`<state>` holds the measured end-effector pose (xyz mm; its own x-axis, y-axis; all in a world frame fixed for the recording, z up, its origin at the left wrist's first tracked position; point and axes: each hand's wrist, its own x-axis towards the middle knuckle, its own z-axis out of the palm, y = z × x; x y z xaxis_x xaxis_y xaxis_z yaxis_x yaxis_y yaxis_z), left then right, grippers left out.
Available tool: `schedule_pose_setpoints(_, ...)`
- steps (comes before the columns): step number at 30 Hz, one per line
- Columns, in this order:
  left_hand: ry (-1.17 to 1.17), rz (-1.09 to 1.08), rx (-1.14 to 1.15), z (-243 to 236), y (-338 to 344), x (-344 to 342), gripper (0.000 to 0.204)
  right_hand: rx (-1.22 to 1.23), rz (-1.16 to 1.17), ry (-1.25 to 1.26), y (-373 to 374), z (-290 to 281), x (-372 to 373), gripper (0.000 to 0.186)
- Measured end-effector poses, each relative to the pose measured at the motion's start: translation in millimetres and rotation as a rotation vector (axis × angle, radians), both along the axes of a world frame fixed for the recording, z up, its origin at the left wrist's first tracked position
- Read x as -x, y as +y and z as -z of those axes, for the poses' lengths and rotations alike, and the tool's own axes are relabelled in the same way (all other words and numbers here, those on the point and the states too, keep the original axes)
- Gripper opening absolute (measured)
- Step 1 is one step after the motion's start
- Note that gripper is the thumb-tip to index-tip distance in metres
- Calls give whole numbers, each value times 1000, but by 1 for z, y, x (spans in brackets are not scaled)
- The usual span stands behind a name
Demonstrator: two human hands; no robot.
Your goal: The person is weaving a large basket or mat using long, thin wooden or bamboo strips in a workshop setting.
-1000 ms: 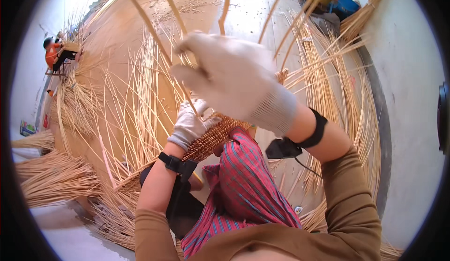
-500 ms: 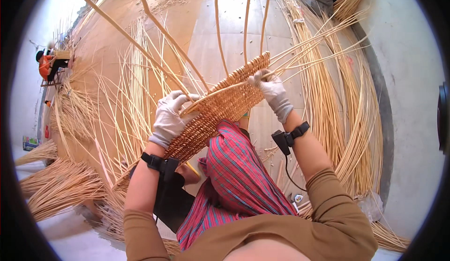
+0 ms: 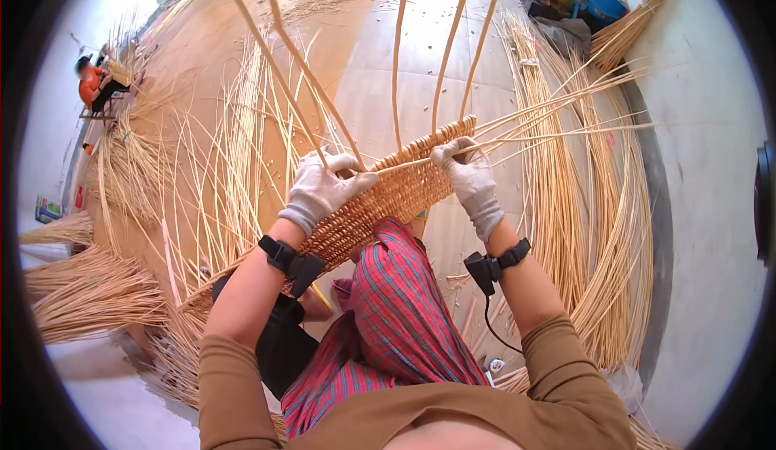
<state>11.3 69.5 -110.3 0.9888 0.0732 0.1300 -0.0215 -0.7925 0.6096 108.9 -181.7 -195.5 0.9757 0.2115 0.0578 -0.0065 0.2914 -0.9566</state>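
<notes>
A woven wicker panel (image 3: 404, 195) slopes up to the right above my knee. Several thick upright wicker stakes (image 3: 398, 70) rise from its upper edge. In a pale work glove, my left hand (image 3: 325, 187) is closed on the panel's upper edge, its thumb and fingertips beside the base of a stake. My right hand (image 3: 469, 177), also gloved, is closed around thin wicker strands (image 3: 550, 114) at the panel's right end. The strands' long tails fan out to the right. One strand runs along the upper edge between the hands. The panel's lower left part is hidden behind my left forearm.
Bundles of long wicker rods (image 3: 546, 215) lie on the floor to the right, and more rods (image 3: 242, 151) to the left. Cut bundles (image 3: 93, 292) stick out at lower left. A person in orange (image 3: 90, 86) sits at far left. A blue bucket (image 3: 600, 9) stands at far right.
My left hand has moved right along the panel's upper edge and its fingers have shifted toward a stake's base. The panel sits slightly lower and further right in view; the right hand keeps its hold.
</notes>
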Motion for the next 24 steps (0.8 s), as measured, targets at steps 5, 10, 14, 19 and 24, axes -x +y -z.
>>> schedule_pose_setpoints(5, 130, -100, 0, 7, -2, -4, 47, 243, 195, -157, 4, -29, 56, 17)
schedule_pose_setpoints(10, 78, -144, -77, 23, 0, -4, 51, 441, 73, -789, 20, -63, 125, 9)
schedule_pose_setpoints(14, -41, -119, -60, 31, 3, -2, 55, 659, 105, -506, 30, -100, 64, 5)
schedule_pose_setpoints(19, -94, -8, 116, 26, 9, 4, 60, 1321, 6, -1038, 114, -133, -22, 16)
schedule_pose_setpoints(24, -231, 155, -188, 17, 12, 4, 62, 1826, -345, -985, 147, -148, -24, 24)
